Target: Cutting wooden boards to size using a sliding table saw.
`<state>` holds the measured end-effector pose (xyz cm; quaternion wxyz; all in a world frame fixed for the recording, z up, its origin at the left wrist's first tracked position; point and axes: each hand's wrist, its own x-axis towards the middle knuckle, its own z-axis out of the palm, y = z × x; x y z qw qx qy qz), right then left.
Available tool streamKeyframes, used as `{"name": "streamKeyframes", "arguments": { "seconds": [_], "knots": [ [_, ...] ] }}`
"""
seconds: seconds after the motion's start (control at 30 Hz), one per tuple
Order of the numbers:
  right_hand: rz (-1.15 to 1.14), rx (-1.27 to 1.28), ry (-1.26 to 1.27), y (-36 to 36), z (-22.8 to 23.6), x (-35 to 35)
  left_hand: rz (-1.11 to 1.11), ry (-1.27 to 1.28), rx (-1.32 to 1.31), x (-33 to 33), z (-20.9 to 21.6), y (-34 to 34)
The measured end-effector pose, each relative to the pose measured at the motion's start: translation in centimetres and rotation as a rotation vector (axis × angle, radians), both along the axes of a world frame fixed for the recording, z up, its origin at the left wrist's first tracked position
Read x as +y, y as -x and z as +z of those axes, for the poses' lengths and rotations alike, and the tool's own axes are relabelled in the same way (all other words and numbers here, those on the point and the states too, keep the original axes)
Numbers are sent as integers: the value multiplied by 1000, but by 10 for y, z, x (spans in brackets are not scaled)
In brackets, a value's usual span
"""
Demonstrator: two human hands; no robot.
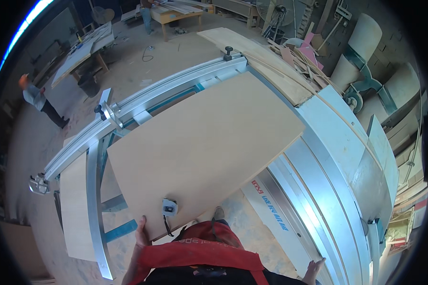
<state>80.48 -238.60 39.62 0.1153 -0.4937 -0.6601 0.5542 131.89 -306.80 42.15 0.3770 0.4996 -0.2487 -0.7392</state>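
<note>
A large pale wooden board point(209, 133) lies slanted across the metal frame and sliding table of a panel saw. My left hand point(141, 232) is closed at the board's near left corner, thumb along its edge; the other fingers are mostly hidden. Close to that corner, a tape measure point(170, 207) with a black strap rests on the board. My right hand point(313, 270) is at the silver sliding table point(314, 204), fingers stretched out and nothing in them. Whether it touches the metal I cannot tell.
A long aluminium fence point(176, 80) with black knobs runs along the board's far side. Wood strips point(302, 66) and large duct pipes point(366, 38) stand at the far right. One person point(43, 102) walks at the left; another point(146, 19) stands by a workbench point(180, 16).
</note>
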Motion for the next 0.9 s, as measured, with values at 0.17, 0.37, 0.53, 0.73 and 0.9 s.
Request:
{"name": "streamKeyframes", "arguments": {
  "seconds": [0.17, 0.37, 0.53, 0.73, 0.9],
  "knots": [
    [51, 14, -25, 15, -5, 64, -97, 8, -12, 15, 18, -2],
    [-131, 41, -153, 70, 6, 128, -130, -71, -45, 79, 3, 41],
    [-265, 46, -238, 88, 23, 147, -113, -87, -48, 138, 12, 46],
    [-451, 66, -132, 82, 35, 178, -142, -90, -77, 169, 24, 44],
    [-417, 63, -141, 91, 30, 210, -98, -33, -124, 207, 2, 31]
  ]
}}
